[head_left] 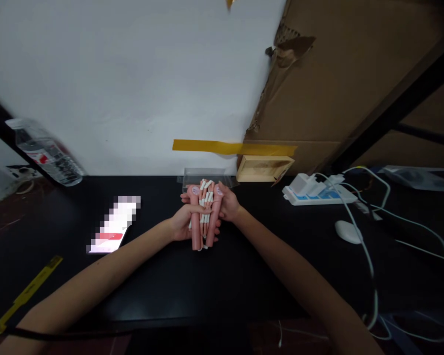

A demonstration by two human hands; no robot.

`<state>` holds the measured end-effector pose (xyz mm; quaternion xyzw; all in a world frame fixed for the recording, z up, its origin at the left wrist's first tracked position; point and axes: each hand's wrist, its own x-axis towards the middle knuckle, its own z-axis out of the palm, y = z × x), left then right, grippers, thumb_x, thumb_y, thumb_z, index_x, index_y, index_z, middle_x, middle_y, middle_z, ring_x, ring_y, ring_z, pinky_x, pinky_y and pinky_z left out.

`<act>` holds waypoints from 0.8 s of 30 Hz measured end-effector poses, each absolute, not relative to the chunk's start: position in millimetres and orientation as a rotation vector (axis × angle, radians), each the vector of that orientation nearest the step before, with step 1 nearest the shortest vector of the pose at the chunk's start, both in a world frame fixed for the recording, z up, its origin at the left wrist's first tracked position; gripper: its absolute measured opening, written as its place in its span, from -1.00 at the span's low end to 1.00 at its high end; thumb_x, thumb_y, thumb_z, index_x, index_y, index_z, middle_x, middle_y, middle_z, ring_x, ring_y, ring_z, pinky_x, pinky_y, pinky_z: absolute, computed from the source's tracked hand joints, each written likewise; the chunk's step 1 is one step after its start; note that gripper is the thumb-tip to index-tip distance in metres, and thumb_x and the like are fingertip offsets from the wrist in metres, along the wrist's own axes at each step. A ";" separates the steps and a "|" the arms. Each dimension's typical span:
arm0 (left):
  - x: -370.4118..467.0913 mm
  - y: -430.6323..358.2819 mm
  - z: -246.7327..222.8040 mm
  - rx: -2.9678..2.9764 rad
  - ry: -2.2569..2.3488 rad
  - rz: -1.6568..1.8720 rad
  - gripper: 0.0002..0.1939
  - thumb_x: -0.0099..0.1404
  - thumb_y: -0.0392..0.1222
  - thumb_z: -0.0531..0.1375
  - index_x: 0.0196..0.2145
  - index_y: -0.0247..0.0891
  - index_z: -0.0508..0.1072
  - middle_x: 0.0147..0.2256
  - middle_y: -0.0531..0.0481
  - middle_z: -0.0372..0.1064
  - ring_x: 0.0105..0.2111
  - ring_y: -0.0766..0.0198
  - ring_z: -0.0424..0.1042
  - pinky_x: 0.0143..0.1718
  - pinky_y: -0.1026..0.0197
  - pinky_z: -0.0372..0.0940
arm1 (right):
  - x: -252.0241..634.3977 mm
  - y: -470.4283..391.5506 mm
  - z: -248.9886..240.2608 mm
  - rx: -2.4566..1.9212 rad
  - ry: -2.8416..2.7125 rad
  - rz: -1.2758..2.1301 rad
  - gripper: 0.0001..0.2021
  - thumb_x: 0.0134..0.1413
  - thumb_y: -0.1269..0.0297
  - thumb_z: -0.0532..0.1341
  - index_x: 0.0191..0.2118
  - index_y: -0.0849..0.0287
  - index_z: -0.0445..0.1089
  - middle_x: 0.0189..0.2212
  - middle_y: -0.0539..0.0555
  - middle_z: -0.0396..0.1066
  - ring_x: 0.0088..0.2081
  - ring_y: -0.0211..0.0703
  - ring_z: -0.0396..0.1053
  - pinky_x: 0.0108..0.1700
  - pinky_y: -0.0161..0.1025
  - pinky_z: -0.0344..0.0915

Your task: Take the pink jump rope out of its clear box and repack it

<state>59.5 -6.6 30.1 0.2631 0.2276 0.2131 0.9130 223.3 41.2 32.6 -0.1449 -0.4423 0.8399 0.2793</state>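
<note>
A pink jump rope [196, 227] with two smooth pink handles and a folded bundle of pink and white beaded segments between them is held above the black table. My left hand [181, 223] wraps round it from the left, the thumb lying across the beads. From the right, my right hand [228, 203] grips the upper part beside the right handle. Both handles point down toward me, side by side. Some fingers of both hands are hidden behind the bundle.
A lit phone [114, 224] lies on the black table [192, 291] at left, near a plastic bottle [50, 155]. Behind the hands are a clear plastic box [207, 173] and a wooden box [262, 168]. A power strip [318, 192], white mouse [348, 231] and cables are at right.
</note>
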 end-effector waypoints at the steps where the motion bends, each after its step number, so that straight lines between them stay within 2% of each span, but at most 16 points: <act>1: 58.9 -7.6 30.7 0.543 0.470 0.431 -0.71 0.25 -0.20 0.21 -0.12 -0.43 0.52 -0.28 -0.18 0.55 -0.28 0.08 0.56 -0.05 -0.08 0.33 | 222.0 40.5 34.0 -0.334 -1.160 2.231 -0.33 0.18 -0.22 -0.04 0.07 0.28 0.38 -0.13 0.29 0.54 -0.41 -0.12 0.48 -0.79 -0.45 0.00; 4: 57.3 -10.7 29.9 0.519 0.439 0.407 -0.71 0.27 -0.18 0.19 -0.14 -0.43 0.52 -0.26 -0.22 0.56 -0.25 0.04 0.56 -0.04 -0.12 0.33 | 219.9 38.5 37.6 -0.263 -1.112 2.189 -0.38 0.11 -0.11 0.02 0.06 0.31 0.38 -0.09 0.32 0.53 -0.21 0.07 0.52 -0.68 -0.36 0.25; 6: 57.6 -13.3 27.5 0.489 0.382 0.420 -0.68 0.27 -0.17 0.18 -0.11 -0.43 0.52 -0.21 -0.25 0.56 -0.20 0.01 0.56 -0.01 -0.16 0.31 | 220.5 38.3 40.1 -0.284 -1.087 2.184 -0.44 0.07 0.02 0.05 0.06 0.32 0.38 -0.11 0.30 0.54 -0.13 0.13 0.51 -0.45 -0.20 0.46; 7: 58.2 -14.8 26.1 0.481 0.351 0.438 -0.66 0.26 -0.17 0.18 -0.09 -0.45 0.52 -0.18 -0.27 0.55 -0.16 -0.01 0.55 0.01 -0.18 0.30 | 221.3 38.6 41.6 -0.296 -1.066 2.179 -0.45 0.03 0.07 0.06 0.06 0.32 0.38 -0.12 0.29 0.55 -0.10 0.14 0.51 -0.31 -0.10 0.50; 10: 61.6 -19.0 22.3 0.512 0.296 0.494 -0.62 0.24 -0.23 0.17 -0.05 -0.52 0.51 -0.09 -0.33 0.53 -0.08 -0.01 0.52 0.09 -0.10 0.26 | 224.1 40.1 46.5 -0.342 -0.977 2.150 -0.44 -0.06 0.13 0.05 0.04 0.34 0.38 -0.14 0.28 0.57 -0.06 0.18 0.49 -0.02 0.13 0.43; 13: 65.7 -21.1 20.1 0.547 0.304 0.508 -0.62 0.26 -0.28 0.14 -0.03 -0.58 0.51 -0.07 -0.36 0.52 -0.06 0.03 0.52 0.11 0.00 0.24 | 225.6 40.3 51.1 -0.396 -0.912 2.129 -0.43 -0.11 0.15 0.04 0.01 0.38 0.40 -0.15 0.31 0.57 -0.02 0.19 0.48 0.09 0.19 0.35; 18: 67.6 -19.7 18.5 0.531 0.282 0.495 -0.57 0.28 -0.30 0.10 0.04 -0.60 0.46 0.00 -0.38 0.48 0.05 -0.05 0.46 0.14 -0.05 0.21 | 223.2 36.0 55.2 -0.381 -0.933 2.157 -0.37 -0.14 0.13 0.04 0.04 0.40 0.39 -0.06 0.33 0.54 0.04 0.18 0.46 0.18 0.14 0.27; 24: 66.3 -17.6 16.4 0.523 0.231 0.484 -0.55 0.27 -0.32 0.09 0.08 -0.56 0.44 0.05 -0.39 0.44 0.15 -0.11 0.38 0.20 -0.13 0.12 | 222.2 34.2 54.8 -0.448 -0.946 2.172 -0.40 -0.05 0.03 0.05 0.02 0.37 0.40 -0.02 0.36 0.52 0.12 0.24 0.40 0.17 0.18 0.29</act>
